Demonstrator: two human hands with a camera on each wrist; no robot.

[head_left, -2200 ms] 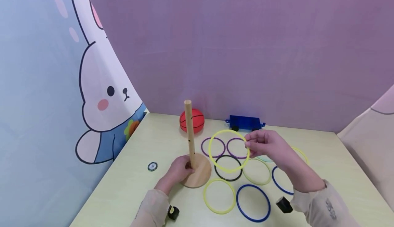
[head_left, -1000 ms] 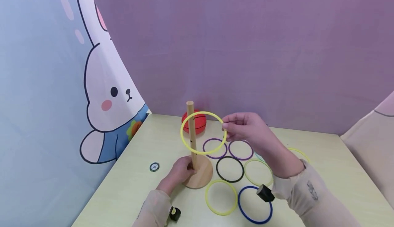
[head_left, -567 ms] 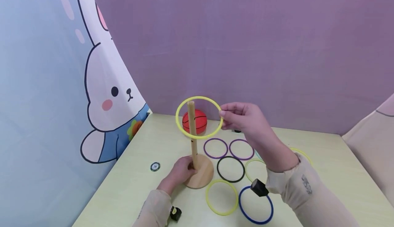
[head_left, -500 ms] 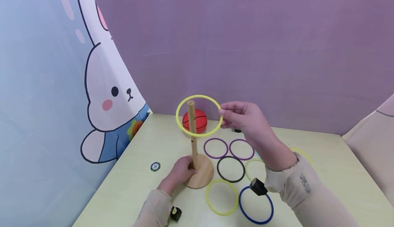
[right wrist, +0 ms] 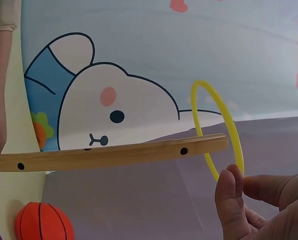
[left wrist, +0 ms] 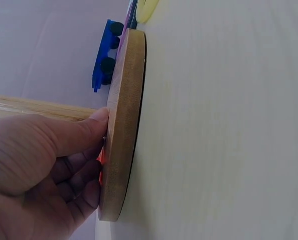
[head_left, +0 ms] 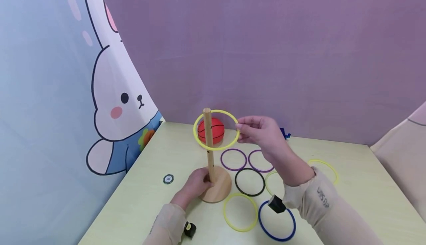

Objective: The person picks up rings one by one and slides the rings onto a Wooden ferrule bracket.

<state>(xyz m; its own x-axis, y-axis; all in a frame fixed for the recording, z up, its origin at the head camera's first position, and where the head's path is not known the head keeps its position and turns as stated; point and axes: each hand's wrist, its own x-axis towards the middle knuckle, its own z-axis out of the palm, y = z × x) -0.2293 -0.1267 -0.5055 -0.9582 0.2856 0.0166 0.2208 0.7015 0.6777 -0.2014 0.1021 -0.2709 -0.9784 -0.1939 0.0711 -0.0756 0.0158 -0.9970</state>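
While left hand (head_left: 194, 183) grips upright post (head_left: 208, 136) at foot, fingers curled | right hand (head_left: 263, 132), nearer tip, pinches yellow ring (head_left: 217, 149) by right edge | ring around post's top

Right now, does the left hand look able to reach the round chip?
Probably yes: nothing visible stands between the left hand and the chip, but that hand must first release the wooden stand.

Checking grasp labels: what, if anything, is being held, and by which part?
Right grip: a yellow ring, pinched at its right edge in the head view. Left grip: wooden stand, held at the foot of its post.
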